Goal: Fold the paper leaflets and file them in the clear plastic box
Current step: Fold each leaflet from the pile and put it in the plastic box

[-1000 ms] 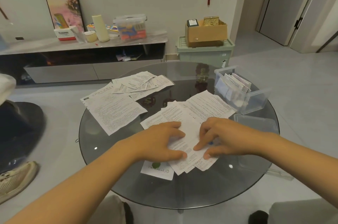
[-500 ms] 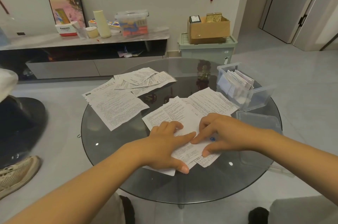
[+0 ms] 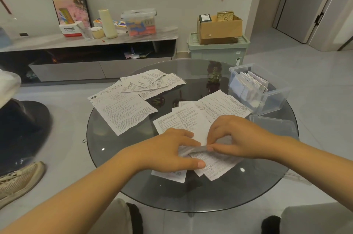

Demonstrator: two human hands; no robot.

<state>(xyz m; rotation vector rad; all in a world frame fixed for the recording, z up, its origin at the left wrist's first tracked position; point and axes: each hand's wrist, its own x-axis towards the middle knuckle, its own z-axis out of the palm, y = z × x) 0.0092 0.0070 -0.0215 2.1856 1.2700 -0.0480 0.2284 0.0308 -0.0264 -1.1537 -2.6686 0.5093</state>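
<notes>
Leaflet (image 3: 215,165) paper is thin, light and limp (it creases easily), so hold it by the edge. Right hand (image 3: 236,136) pinches its lifted edge; left hand (image 3: 168,149) presses it flat, fingers spread.

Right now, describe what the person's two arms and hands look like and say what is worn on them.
Both forearms are bare right up to the frame edge, with no sleeve in view. The left hand and the right hand wear no gloves, and no ring, watch or bracelet shows on either hand or wrist. The fingernails look short and plain.
</notes>
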